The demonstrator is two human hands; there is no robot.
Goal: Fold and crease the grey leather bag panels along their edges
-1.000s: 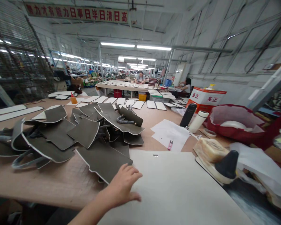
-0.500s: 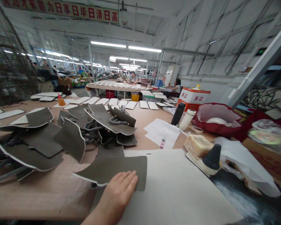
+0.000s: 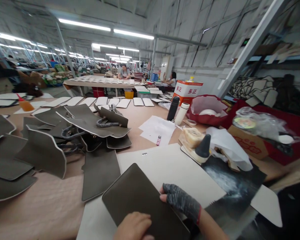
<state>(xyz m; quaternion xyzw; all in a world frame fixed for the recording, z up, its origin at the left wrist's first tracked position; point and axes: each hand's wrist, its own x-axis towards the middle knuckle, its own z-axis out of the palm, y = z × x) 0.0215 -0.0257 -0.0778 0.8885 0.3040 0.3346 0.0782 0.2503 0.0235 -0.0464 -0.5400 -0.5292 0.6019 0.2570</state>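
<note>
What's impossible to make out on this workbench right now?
In the head view:
- Underside of the dark panel: hidden by the panel itself.
- Wrist of the left hand: cut off by the bottom edge.
- Small pink item: too small to identify.

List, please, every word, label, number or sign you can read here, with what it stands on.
"多正": twice on the orange-and-white box; any smaller print there is too blurred.
Red print on the brown cardboard box: too blurred to read.
Small green glowing sign: too small to read.
</note>
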